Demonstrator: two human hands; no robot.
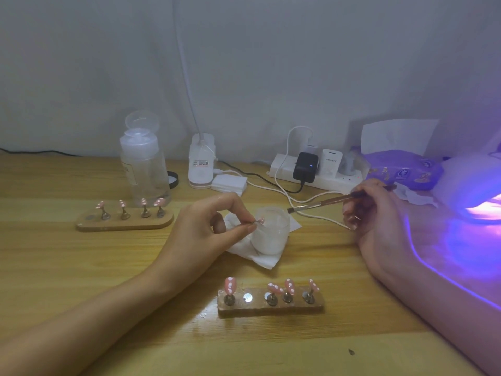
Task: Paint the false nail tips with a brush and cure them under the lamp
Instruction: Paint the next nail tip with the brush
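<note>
Thumb and index fingers (238, 231) of the left hand (200, 232) are pinched on the stem of a pink nail tip (260, 220), held over a white jar (271, 234) on a tissue (261, 259). The right hand (379, 213) has its fingers curled round a brush (320, 203), bristles just beside the jar's rim, apart from the tip. On the counter (81, 267) a near holder (271, 307) and a far holder (122, 225) each carry four pink tips; the lamp (477, 185) glows violet at right.

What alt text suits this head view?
A person's left hand pinches a pink false nail tip by a frosted glass jar while the right hand holds a thin brown brush. A purple-lit white lamp glows at right.
</note>
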